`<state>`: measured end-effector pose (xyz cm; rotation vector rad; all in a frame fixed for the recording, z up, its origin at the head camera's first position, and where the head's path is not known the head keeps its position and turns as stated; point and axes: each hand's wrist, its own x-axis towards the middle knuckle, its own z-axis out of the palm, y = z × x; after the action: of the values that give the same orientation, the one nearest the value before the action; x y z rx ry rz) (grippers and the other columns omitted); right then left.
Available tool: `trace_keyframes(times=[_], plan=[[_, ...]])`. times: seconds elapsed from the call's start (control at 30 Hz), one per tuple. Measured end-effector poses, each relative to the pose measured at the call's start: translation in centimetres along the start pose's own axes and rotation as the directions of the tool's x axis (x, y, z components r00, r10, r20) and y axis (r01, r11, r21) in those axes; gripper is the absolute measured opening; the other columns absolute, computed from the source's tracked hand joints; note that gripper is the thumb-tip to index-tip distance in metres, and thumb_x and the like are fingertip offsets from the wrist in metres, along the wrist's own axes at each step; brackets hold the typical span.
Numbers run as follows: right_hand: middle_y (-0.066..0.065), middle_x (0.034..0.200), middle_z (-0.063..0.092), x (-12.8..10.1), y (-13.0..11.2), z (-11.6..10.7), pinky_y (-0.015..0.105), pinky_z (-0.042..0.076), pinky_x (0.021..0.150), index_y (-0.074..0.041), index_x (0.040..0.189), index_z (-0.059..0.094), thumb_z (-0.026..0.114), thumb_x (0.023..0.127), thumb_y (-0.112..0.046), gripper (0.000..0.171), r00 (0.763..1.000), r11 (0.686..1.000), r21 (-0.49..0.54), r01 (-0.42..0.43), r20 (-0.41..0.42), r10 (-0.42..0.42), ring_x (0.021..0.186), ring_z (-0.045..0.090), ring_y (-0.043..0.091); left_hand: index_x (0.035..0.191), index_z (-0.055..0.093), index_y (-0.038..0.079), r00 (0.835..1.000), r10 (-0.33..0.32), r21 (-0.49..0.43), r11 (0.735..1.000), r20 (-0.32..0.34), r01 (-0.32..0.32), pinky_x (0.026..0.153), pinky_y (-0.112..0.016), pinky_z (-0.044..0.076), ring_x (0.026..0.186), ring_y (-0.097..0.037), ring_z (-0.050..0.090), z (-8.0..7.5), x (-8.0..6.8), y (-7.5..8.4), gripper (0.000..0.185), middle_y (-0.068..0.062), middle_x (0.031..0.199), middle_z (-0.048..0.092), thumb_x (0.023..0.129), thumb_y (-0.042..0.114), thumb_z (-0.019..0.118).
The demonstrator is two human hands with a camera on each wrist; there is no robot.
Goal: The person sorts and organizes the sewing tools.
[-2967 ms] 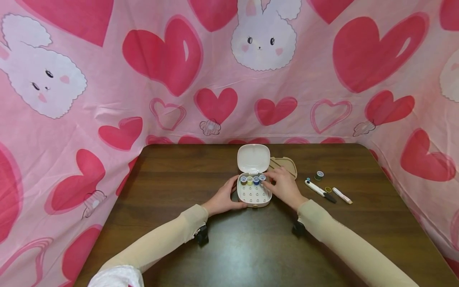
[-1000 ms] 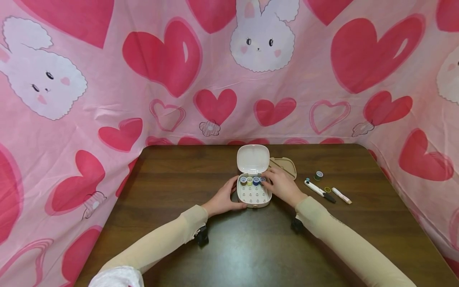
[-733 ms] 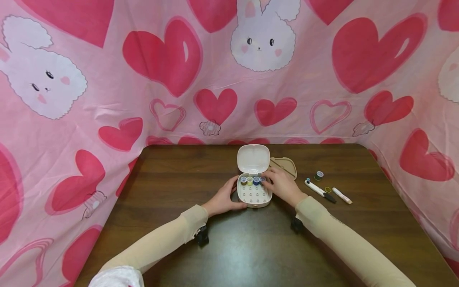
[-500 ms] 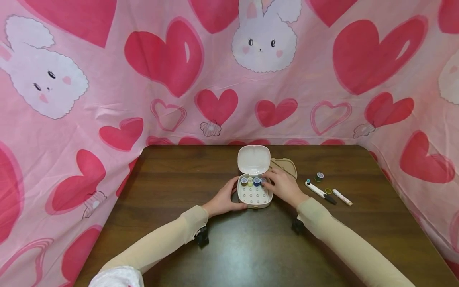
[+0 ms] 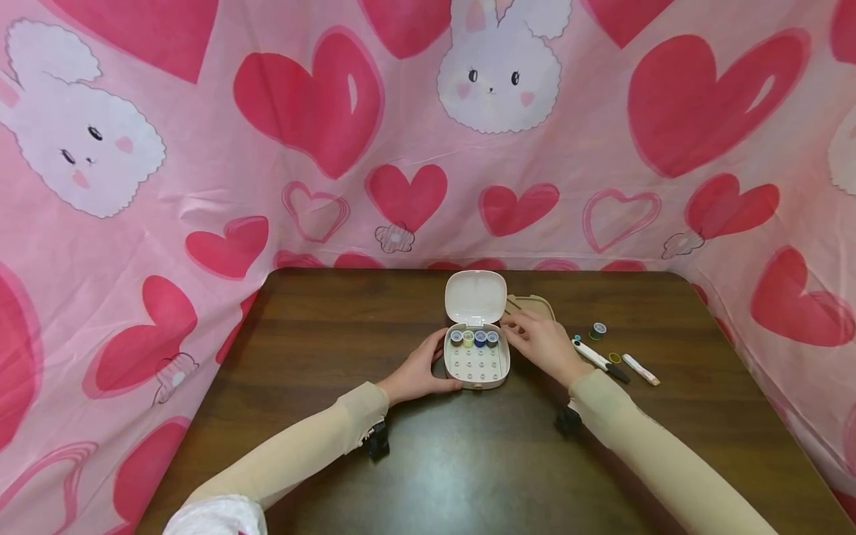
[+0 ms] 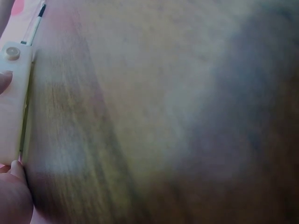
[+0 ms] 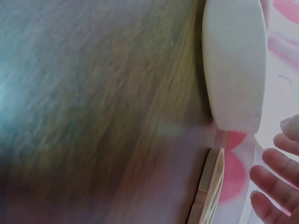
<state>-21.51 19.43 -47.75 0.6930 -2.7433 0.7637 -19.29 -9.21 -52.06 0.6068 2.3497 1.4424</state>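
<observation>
A small white box [image 5: 476, 365] stands open at the table's middle, its lid [image 5: 475, 296] tipped up at the back. Several thread spools [image 5: 474, 339] fill the base's back row. My left hand [image 5: 428, 364] grips the box's left side; in the left wrist view its thumb and a fingertip lie against the box wall [image 6: 11, 107]. My right hand [image 5: 535, 334] hovers just right of the box with nothing in it. Its fingers [image 7: 275, 186] are spread over the beige insert tray [image 5: 535, 304].
To the right lie a green spool [image 5: 597, 329], a white pen with a black tip [image 5: 600, 357], a shorter white pen [image 5: 640, 369] and a small ring [image 5: 614, 357]. Pink heart-print cloth surrounds the dark wooden table [image 5: 334, 349].
My right hand has drawn away from the rightmost spool and moved right towards the beige tray. That spool now shows fully. The left hand has stayed on the box.
</observation>
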Motion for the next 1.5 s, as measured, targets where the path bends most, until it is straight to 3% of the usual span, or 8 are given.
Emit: trace_keyframes(times=[0.53, 0.77, 1.1, 1.5], plan=[[0.01, 0.11, 0.073, -2.2, 1.9, -2.3, 0.051, 0.063, 0.082, -0.008, 0.115, 0.077, 0.076, 0.096, -0.018, 0.021, 0.999, 0.999, 0.023, -0.023, -0.036, 0.024, 0.09, 0.072, 0.028, 0.163, 0.022, 0.008, 1.0, 0.003, 0.003, 1.0, 0.001, -0.003, 0.122, -0.032, 0.034, 0.151, -0.021, 0.036, 0.0, 0.0, 0.0, 0.108, -0.011, 0.164, 0.031, 0.081, 0.022, 0.091], [0.005, 0.097, 0.072, -3.0, 3.1, -2.9, 0.047, 0.06, 0.072, -0.008, 0.11, 0.079, 0.079, 0.093, -0.015, 0.018, 0.994, 1.0, -0.02, 0.008, -0.105, -0.01, 0.083, 0.069, 0.026, 0.163, 0.022, 0.009, 1.0, -0.005, 0.017, 1.0, 0.002, 0.005, 0.122, -0.032, 0.034, 0.15, -0.021, 0.037, -0.1, -0.1, 0.1, 0.108, -0.011, 0.164, 0.032, 0.081, 0.023, 0.091], [0.007, 0.097, 0.073, -4.1, 4.4, -4.1, 0.05, 0.058, 0.069, -0.008, 0.107, 0.079, 0.08, 0.09, -0.013, 0.017, 0.984, 0.997, -0.069, 0.017, -0.176, -0.029, 0.083, 0.069, 0.027, 0.163, 0.022, 0.011, 1.0, -0.022, 0.017, 1.0, 0.011, 0.022, 0.122, -0.029, 0.034, 0.151, -0.018, 0.036, -0.1, -0.2, 0.4, 0.108, -0.009, 0.165, 0.031, 0.081, 0.022, 0.091], [0.003, 0.098, 0.072, -5.7, 5.9, -5.5, 0.051, 0.056, 0.071, -0.011, 0.109, 0.078, 0.08, 0.091, -0.016, 0.018, 0.986, 0.996, -0.08, -0.032, -0.165, 0.018, 0.084, 0.068, 0.027, 0.163, 0.022, 0.01, 1.0, -0.008, 0.012, 1.0, 0.006, 0.008, 0.122, -0.031, 0.035, 0.15, -0.02, 0.037, -0.1, -0.1, 0.1, 0.108, -0.01, 0.164, 0.032, 0.081, 0.022, 0.091]])
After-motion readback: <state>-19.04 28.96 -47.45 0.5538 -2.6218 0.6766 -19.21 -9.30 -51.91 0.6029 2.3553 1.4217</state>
